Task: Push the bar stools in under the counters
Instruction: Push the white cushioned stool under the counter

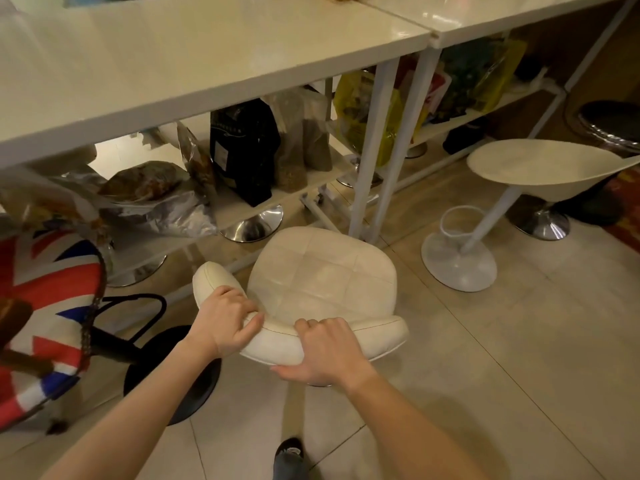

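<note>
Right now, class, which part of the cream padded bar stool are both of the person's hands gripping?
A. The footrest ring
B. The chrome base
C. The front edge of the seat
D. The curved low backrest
D: the left hand and the right hand both wrap over the curved backrest of the cream stool, on the side nearest the camera.

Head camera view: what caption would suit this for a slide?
Both hands, left and right, grip the cream stool's backrest beside the white counter.
</note>
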Demonstrator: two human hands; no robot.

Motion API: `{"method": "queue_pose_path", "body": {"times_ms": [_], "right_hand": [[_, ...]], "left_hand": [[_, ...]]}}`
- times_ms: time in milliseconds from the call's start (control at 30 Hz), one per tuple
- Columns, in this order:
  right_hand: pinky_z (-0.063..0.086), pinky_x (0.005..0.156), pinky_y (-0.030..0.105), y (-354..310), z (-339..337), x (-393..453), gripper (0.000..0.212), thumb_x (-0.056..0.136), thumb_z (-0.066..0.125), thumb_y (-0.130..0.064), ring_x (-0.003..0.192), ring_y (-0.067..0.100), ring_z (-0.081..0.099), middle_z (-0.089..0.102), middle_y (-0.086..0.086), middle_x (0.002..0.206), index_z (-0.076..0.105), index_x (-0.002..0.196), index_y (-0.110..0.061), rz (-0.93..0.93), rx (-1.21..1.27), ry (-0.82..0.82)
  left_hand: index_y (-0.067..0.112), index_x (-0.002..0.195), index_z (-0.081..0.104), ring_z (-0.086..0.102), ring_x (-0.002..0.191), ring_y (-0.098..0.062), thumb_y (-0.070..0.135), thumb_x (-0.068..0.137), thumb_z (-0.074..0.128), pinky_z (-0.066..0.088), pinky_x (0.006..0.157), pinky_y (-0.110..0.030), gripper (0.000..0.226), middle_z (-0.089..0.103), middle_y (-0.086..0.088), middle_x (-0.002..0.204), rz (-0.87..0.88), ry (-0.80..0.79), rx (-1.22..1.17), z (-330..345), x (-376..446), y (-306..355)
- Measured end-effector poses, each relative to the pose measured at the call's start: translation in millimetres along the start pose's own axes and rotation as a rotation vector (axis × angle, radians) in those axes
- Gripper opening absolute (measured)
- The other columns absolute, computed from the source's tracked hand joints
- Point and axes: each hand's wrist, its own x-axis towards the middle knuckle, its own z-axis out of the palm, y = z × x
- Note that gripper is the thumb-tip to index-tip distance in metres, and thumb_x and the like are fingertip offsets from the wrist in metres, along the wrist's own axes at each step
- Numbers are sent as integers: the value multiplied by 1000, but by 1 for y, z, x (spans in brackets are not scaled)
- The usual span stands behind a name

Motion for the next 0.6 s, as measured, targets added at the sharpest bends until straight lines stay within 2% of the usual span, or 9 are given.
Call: {"method": "queue_pose_path", "body": {"times_ms": [300, 467, 600], "right_hand": [[31, 66, 36, 15, -7, 51, 69, 70, 52, -72, 79, 32, 62, 68, 13, 90, 53, 95, -8, -6, 10, -1], [29, 65, 35, 33, -11, 80, 71, 69, 52, -74, 79, 31, 62, 68, 12, 90, 53, 96, -9, -24, -10, -18], [35, 67, 35, 45, -14, 97, 73, 68, 53, -75, 80, 31, 63, 69, 10, 93, 54, 99, -9, -32, -16, -32]], "left_hand": [[12, 63, 70, 61, 61, -24, 41, 79, 27, 44, 75, -36, 54, 69, -4, 60, -29, 29, -5, 0, 40, -31], [12, 70, 70, 61, 69, -25, 47, 79, 23, 42, 81, -38, 59, 71, -5, 68, -72, 21, 3, 6, 64, -44], [12, 66, 68, 61, 70, -25, 48, 79, 20, 41, 81, -38, 61, 70, -5, 67, -72, 27, 4, 5, 77, -48]]}}
